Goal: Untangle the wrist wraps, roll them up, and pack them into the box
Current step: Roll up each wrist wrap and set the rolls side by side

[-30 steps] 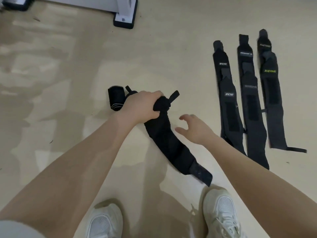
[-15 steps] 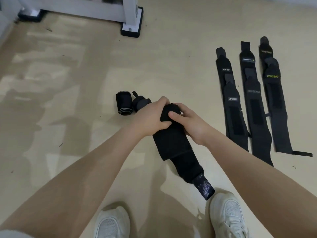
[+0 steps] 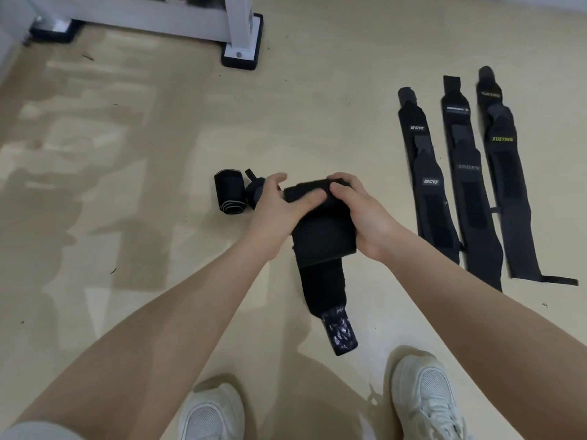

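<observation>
Both hands are engaged on one black wrist wrap [image 3: 320,249] lying on the beige floor [image 3: 133,192]. The left hand [image 3: 279,214] grips the far, partly rolled end of the wrap, thumb laid across the top of the roll and fingers curled behind it. The right hand [image 3: 359,217] grips the same roll from the opposite side, fingers curled over its top edge. The two hands touch at the thumb and fingertips over the roll.

The unrolled remainder of that wrap trails from the roll toward the person, ending in a patterned tab [image 3: 338,335] just beyond the right shoe [image 3: 425,398]. The left shoe [image 3: 212,411] sits beside it at the lower edge of the view.

Immediately left of the wrap in hand, two rolled wraps lie touching each other: the rolled wrap with a pale edge [image 3: 229,195] is outermost, and the second rolled wrap [image 3: 254,190] is partly covered by the left hand.

Well to the right of the wrap in hand, three flat wraps lie side by side, lengthwise: the JINCYO wrap [image 3: 427,182] nearest, the middle flat wrap [image 3: 470,182], whose lettering is illegible, and the XUEYING wrap [image 3: 505,173] farthest.

Beyond the wrap in hand stands a white frame foot [image 3: 241,39] with a black base.
</observation>
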`<state>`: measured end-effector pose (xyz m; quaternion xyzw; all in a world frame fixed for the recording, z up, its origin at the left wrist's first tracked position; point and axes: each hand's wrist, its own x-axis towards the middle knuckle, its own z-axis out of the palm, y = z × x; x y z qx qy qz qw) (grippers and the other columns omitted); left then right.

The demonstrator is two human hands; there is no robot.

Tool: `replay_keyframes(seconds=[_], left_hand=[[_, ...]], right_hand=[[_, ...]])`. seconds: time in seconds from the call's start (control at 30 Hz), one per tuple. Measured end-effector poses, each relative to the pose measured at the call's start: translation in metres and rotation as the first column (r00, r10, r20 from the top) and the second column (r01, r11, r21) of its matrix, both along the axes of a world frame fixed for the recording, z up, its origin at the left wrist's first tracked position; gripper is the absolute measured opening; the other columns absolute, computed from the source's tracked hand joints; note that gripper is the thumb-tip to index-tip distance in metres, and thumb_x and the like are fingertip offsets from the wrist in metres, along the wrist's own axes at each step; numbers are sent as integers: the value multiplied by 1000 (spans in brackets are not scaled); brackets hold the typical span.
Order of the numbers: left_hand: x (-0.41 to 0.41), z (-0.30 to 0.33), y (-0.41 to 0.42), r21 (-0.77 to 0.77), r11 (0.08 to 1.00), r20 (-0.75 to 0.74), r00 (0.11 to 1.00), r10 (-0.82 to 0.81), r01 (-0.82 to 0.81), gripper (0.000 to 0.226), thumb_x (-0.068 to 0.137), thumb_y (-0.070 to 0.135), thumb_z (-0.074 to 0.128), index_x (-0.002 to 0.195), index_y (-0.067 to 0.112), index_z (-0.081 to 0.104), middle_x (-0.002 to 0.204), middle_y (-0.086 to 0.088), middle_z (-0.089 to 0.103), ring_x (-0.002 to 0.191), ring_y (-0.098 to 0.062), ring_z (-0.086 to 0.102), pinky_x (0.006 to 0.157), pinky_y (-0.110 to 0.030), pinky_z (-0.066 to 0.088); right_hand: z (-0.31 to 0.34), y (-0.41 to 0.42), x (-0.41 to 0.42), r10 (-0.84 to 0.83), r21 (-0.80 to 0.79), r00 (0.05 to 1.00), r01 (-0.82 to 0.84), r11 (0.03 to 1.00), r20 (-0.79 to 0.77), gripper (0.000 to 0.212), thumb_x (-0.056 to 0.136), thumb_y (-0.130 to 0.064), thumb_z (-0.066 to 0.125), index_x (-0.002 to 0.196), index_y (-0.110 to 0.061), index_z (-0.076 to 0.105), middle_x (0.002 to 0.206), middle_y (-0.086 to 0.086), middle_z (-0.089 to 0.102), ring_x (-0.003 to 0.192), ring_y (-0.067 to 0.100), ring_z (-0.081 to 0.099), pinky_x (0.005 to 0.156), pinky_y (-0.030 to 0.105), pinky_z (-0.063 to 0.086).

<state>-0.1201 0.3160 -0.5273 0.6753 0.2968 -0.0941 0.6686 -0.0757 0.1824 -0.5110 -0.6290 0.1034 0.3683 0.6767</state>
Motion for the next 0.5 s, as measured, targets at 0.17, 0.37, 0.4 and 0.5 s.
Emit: replay_keyframes(seconds=[0.17,0.37,0.4,0.5], left_hand=[[1,5,1,-363,928,-223,960,-170,80,37,88,55,54,104,23,61,102,1,69,90,-18,70,76,-36,58],[5,19,-2,-498,867,-125,988,-94,19,30,91,35,60,116,19,59,109,-2,70,99,-19,68,77,-35,58],[8,20,-1,-512,859,-98,994,-51,-7,34,90,29,62,121,17,55,114,-4,67,101,-20,67,78,-35,57],[13,27,0,-466,885,9,1000,22,-15,38,88,12,65,122,18,50,107,-1,66,91,-16,67,71,-32,58]], right_hand=[[-2,-18,1,39,142,999,-42,989,23,26,97,-7,41,107,-29,50,102,-2,58,90,17,57,73,31,52],[11,-27,10,218,75,940,-245,967,262,51,82,7,51,116,-30,52,114,-6,56,101,13,58,85,26,51],[11,-27,12,179,92,953,-207,974,246,57,85,5,52,128,-32,43,121,-7,54,108,13,57,91,28,50],[12,-24,19,115,125,992,-120,985,52,54,96,-37,49,145,-28,27,134,0,54,119,19,57,97,39,49]])
